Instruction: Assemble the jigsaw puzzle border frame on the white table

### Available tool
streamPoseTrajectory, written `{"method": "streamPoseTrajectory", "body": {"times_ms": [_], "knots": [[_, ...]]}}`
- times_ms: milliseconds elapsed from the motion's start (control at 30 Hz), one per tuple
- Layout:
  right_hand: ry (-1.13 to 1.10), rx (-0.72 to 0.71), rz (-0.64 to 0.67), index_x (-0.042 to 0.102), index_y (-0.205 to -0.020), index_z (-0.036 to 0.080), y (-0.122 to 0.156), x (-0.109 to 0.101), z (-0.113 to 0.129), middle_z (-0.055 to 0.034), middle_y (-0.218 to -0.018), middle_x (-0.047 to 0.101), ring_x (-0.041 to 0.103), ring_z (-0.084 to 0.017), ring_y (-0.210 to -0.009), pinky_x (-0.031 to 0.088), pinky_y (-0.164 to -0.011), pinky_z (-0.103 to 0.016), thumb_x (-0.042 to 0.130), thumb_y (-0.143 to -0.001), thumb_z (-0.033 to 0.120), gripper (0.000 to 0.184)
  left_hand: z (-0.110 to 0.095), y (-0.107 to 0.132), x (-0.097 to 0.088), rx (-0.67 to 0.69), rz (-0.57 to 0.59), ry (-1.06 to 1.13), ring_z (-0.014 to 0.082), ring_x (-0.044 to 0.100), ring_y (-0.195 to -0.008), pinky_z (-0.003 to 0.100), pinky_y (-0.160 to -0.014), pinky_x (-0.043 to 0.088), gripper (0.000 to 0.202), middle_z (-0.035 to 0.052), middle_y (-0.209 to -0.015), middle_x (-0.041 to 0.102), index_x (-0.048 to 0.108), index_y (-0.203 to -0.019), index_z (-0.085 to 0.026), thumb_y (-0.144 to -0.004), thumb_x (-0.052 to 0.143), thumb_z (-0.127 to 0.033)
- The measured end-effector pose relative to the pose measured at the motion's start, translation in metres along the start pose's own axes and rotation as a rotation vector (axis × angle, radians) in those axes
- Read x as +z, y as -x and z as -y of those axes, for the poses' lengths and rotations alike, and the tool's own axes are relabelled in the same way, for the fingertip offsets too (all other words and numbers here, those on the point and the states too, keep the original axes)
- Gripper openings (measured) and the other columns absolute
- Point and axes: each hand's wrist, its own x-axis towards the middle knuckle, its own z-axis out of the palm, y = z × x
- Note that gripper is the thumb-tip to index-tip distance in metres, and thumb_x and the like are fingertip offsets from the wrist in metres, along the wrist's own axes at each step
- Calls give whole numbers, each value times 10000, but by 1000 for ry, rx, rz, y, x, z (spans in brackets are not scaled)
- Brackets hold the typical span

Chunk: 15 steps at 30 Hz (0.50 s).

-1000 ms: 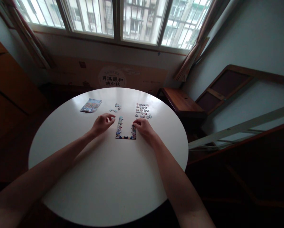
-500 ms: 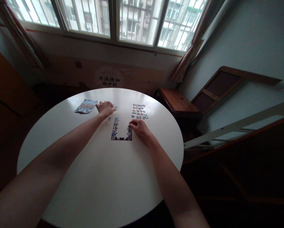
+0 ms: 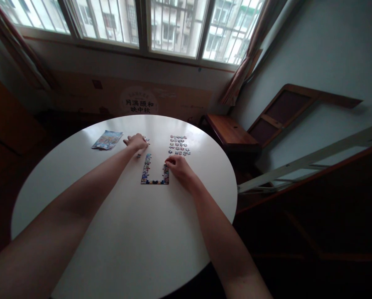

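A partly joined jigsaw puzzle [image 3: 144, 172], shaped like a U with its open side away from me, lies on the white round table [image 3: 126, 232]. My right hand [image 3: 178, 165] is closed in a pinch at the top of the puzzle's right side, its fingertips on a puzzle piece there. Beyond the left side, my left hand [image 3: 136, 142] rests low over the table with its fingers apart, beside a few loose pieces [image 3: 147, 139]. Another loose piece [image 3: 139, 156] lies just below that hand. Several pieces [image 3: 178, 144] sit in rows past my right hand.
A colourful picture sheet or packet [image 3: 107, 140] lies left of my left hand. Behind the table's right edge stands a wooden bench or stool [image 3: 231, 129]. A barred window [image 3: 173, 29] spans the far wall.
The view has shifted slightly, so the table things appear a little further left. Both hands stay at about the same spots, the right one still pinching at the puzzle's right side.
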Motion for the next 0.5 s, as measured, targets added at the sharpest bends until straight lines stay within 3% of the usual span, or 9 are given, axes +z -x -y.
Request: {"method": "streamPoseTrajectory", "body": {"times_ms": [133,300,500], "knots": [[-16,0,-3,750,-857,147,1,0,1,-48,-800,701,600,-133,-717,438,-675,-236,615,-817,142,141,-1,6,1,55,24,88,388,555,-1026,549,-886,353,176,93,-815,704,710,-745,-212,-578,737,-259],[-91,42,-28,738,-878,153,-2,1,0,-29,-761,688,588,-121,-675,454,-668,-235,600,-812,139,153,-8,23,7,222,-17,273,252,655,-850,421,-851,434,114,46,-813,731,716,-766,-200,-659,698,-235],[-178,20,-217,699,-1001,157,-8,-1,-1,-61,-922,683,600,-123,-695,502,-672,-254,599,-802,167,222,-26,48,12,623,68,631,174,655,-730,312,-726,522,98,62,-763,731,705,-750,-136,-687,676,-206]]}}
